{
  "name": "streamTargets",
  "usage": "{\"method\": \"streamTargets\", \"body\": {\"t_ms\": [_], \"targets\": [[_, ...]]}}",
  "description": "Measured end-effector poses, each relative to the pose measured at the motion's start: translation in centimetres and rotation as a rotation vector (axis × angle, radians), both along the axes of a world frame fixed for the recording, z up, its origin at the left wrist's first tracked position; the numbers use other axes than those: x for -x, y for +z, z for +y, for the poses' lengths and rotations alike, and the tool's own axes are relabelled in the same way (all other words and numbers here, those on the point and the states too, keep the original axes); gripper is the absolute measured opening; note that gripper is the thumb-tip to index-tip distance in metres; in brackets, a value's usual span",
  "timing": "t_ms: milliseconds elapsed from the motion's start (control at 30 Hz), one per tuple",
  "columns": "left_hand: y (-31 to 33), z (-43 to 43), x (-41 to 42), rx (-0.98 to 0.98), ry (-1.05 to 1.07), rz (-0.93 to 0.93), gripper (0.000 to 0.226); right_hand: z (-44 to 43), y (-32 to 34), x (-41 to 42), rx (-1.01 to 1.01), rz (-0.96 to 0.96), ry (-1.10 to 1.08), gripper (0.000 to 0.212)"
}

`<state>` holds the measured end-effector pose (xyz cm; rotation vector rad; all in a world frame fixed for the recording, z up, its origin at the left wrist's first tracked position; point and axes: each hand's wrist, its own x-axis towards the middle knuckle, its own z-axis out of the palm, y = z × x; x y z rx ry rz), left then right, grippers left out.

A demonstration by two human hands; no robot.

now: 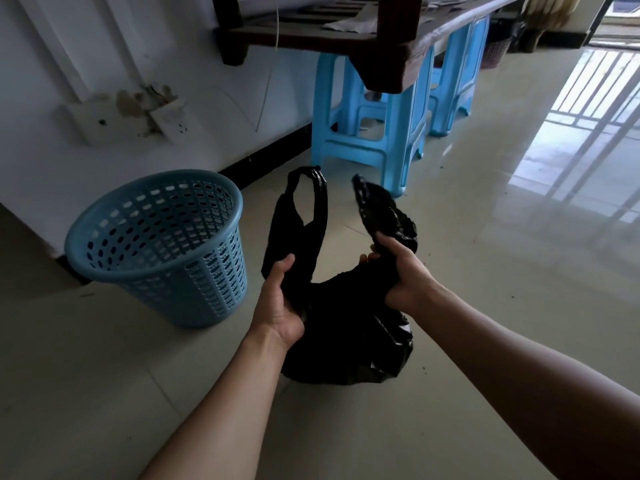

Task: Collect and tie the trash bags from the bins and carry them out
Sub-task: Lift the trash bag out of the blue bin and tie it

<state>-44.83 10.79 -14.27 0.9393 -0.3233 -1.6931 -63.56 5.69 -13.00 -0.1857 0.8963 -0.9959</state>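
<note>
**Both hands grip the black bag's handles**

The left hand (281, 299) curls round one handle, the right hand (398, 271) round the other. The black trash bag (349, 337) sits on the tiled floor (485, 271) at frame centre. A blue perforated bin (162, 247) stands at its left.

Blue stools (367, 133) under wooden table (384, 50)

1. The person's left hand (277, 303) and right hand (407, 271) are both bare.
2. The left forearm (214, 400) is slim and uncovered from the wrist to the lower edge.
3. The right forearm (519, 351) is likewise uncovered, out to the right edge.
</note>
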Motion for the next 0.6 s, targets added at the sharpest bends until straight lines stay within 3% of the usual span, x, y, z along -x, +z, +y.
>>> {"method": "streamTargets", "body": {"t_ms": [67, 133, 267, 333, 433, 600], "targets": [[-0.1, -0.1, 0.5, -0.070, -0.036, -0.137, 0.013, 0.2, 0.0, 0.1, 0.013, 0.101, 0.118, 0.028], [-0.5, -0.5, 0.9, -0.164, 0.075, -0.312, 0.023, 0.1, -0.5, 0.0, -0.024, 0.170, 0.158, 0.027], [-0.2, -1.1, 0.8, -0.164, 0.103, -0.186, 0.011, -0.5, -1.9, 0.4, -0.122, 0.221, 0.071, 0.029], [0.2, -1.1, 1.2, -0.110, 0.034, -0.283, 0.027, -0.4, -2.6, 0.5, -0.124, 0.438, 0.161, 0.029], [1.1, -0.8, 2.4, -0.008, 0.039, -0.635, 0.035, 0.1, -3.3, -0.1, -0.002, 0.870, 0.289, 0.015], [1.7, -0.4, 3.0, -0.052, -0.068, -1.590, 0.025, 0.4, -3.1, -1.5, 0.383, 1.076, 0.503, 0.010]]}}
